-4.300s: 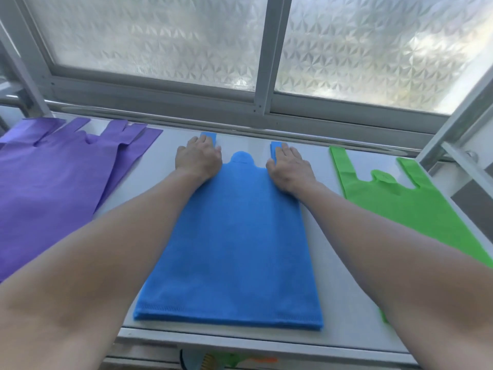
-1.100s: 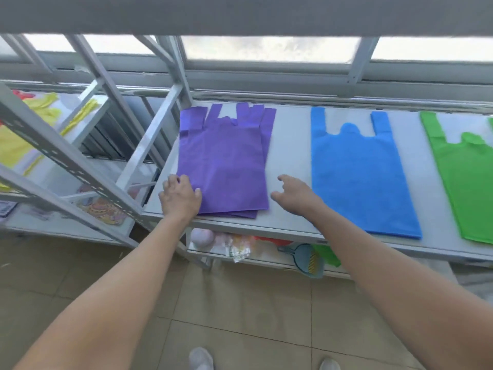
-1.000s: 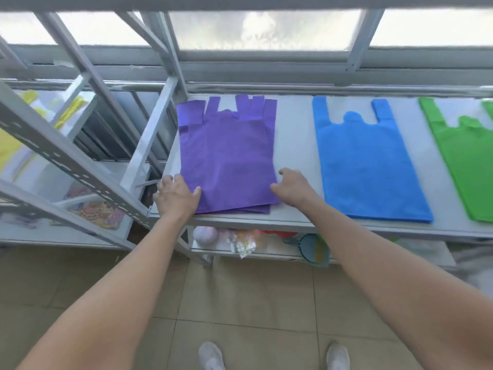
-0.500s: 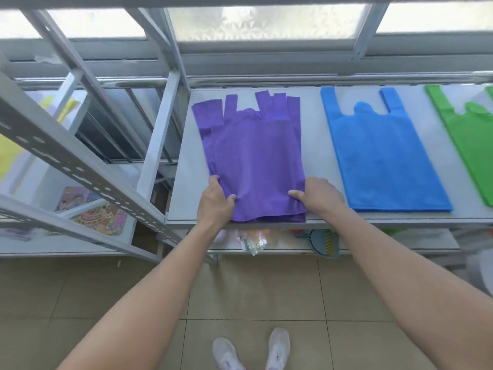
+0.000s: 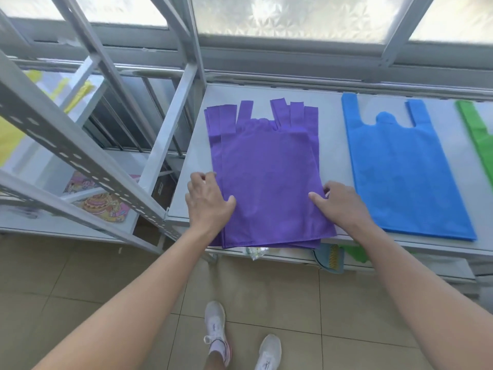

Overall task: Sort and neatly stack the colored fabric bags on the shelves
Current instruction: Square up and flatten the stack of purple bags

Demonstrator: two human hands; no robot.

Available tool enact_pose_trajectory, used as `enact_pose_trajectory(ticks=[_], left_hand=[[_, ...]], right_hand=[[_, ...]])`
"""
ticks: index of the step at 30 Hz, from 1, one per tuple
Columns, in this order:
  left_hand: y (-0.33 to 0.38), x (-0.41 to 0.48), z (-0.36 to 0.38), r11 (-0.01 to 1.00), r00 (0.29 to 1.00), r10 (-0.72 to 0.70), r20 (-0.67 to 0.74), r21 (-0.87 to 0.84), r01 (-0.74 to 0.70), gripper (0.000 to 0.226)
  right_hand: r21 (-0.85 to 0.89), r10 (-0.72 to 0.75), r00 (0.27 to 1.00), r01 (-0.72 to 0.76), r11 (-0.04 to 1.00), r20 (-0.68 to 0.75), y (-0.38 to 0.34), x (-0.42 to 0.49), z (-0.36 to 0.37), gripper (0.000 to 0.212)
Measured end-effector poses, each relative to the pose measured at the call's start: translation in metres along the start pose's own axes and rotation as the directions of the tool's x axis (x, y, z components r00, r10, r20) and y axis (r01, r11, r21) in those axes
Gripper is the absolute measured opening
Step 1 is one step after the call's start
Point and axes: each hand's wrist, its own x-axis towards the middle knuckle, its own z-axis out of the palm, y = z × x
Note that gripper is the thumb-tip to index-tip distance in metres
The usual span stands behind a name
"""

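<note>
my left hand (image 5: 206, 201) sits at the left edge of the purple bags (image 5: 269, 177), thumb spread flat on top of the fabric and fingers (image 5: 202, 178) loosely bent along the side, pressing rather than clamping. my right hand (image 5: 340, 205) is at the stack's right edge, thumb on the cloth and fingers curled in against the side; i cannot tell whether they are tucked under the fabric or only pushing at it. the purple bags lie flat on the left part of the grey shelf (image 5: 333, 145), several layers not quite squared – their handles fan out unevenly at the far end and the near hems overhang the shelf's near lip a little. to the right, apart from the purple pile, a blue bag (image 5: 400, 169) lies flat with its handles pointing to the far side, and further right a green bag (image 5: 477, 134) runs off the edge of view. on a separate rack to the far left there is yellow fabric (image 5: 10, 134), partly hidden behind a slanted perforated metal brace (image 5: 66, 145), with a colourful printed sheet (image 5: 104, 204) lower down. a frosted window (image 5: 293, 14) runs along the far side. under the shelf a dustpan (image 5: 330, 259) pokes out – my white shoes (image 5: 214, 324) stand on the tiled floor (image 5: 80, 276) below.
</note>
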Motion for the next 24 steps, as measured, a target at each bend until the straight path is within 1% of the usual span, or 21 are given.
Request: enact_pose_trajectory(ticks=[1,3,6,8,11,14,16,18,21,22,24], left_hand=[[0.002,0.013,0.001,1.000,1.000,0.017,0.000,-0.003,-0.017,0.058],[0.009,0.042,0.003,0.999,1.000,0.020,0.013,-0.027,-0.019,0.051],[0.018,0.089,0.001,0.999,1.000,-0.003,0.014,-0.051,0.003,0.047],[0.021,0.115,0.000,0.998,1.000,-0.013,0.014,-0.057,0.013,0.046],[0.025,0.142,0.000,0.999,0.998,-0.033,0.044,-0.031,0.034,0.052],[0.030,0.153,0.003,0.993,0.997,0.001,0.073,0.119,-0.009,0.070],[0.035,0.159,0.005,0.988,0.997,0.008,0.083,0.155,-0.021,0.079],[0.040,0.168,0.004,0.995,0.992,-0.019,0.123,0.100,0.007,0.083],[0.045,0.183,0.000,0.997,0.971,-0.058,0.233,-0.041,0.070,0.090],[0.046,0.188,-0.002,0.991,0.964,-0.051,0.260,-0.108,0.081,0.089],[0.048,0.195,-0.005,0.962,0.963,0.003,0.271,-0.264,0.072,0.072]], right_hand=[[0.081,0.005,1.000,-0.003,0.997,-0.016,-0.001,0.009,0.000,0.033],[0.185,0.000,0.998,0.010,0.983,-0.059,-0.009,0.030,-0.001,0.039],[0.230,-0.038,0.990,0.068,0.971,-0.133,-0.025,0.065,-0.004,0.058],[0.255,-0.052,0.989,0.086,0.963,-0.135,-0.038,0.090,-0.007,0.063],[0.315,-0.057,0.992,0.090,0.945,-0.113,-0.055,0.126,-0.013,0.058],[0.364,-0.090,0.990,0.124,0.923,-0.107,-0.066,0.149,-0.018,0.049],[0.373,-0.117,0.989,0.143,0.917,-0.091,-0.068,0.158,-0.018,0.043],[0.402,-0.112,0.991,0.129,0.907,-0.067,-0.068,0.166,-0.019,0.040],[0.487,-0.065,0.996,0.088,0.869,-0.063,-0.067,0.177,-0.021,0.046],[0.508,-0.062,0.997,0.081,0.857,-0.054,-0.069,0.180,-0.024,0.049],[0.533,-0.081,0.996,0.085,0.842,-0.030,-0.074,0.184,-0.027,0.054]])
